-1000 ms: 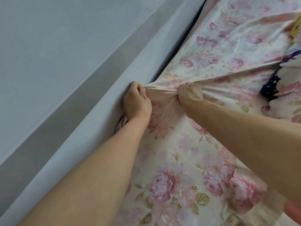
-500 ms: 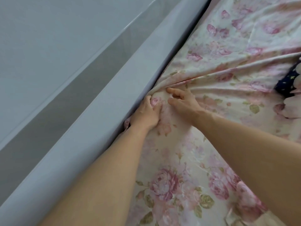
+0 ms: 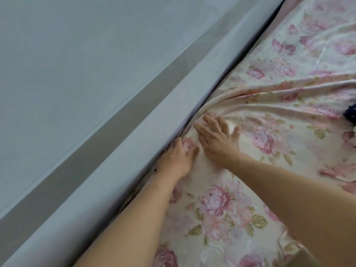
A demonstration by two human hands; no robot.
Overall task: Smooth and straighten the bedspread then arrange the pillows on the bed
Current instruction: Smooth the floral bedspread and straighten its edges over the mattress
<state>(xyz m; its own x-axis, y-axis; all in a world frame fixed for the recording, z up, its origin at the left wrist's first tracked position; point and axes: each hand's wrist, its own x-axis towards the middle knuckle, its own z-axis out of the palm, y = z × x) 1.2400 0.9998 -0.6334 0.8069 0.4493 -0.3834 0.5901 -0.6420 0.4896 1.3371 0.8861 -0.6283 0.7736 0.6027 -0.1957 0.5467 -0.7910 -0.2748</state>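
Note:
A cream bedspread (image 3: 269, 147) printed with pink roses covers the bed on the right. Its edge runs along a grey padded panel. My left hand (image 3: 177, 158) lies at that edge with its fingers pushed down into the gap between bed and panel; the fingertips are hidden. My right hand (image 3: 217, 135) presses flat on the fabric just right of it, fingers spread and straight. Creases fan out to the right from where my hands meet. No pillow is plainly in view.
The grey padded panel (image 3: 107, 151) and a pale wall (image 3: 67, 45) fill the left half. A dark blue patterned cloth (image 3: 351, 117) peeks in at the right edge, lying on the bedspread.
Both hands let go of the bunched fabric they gripped a second ago. The right hand has flattened and spread on the bedspread; the left has slid down into the gap by the panel.

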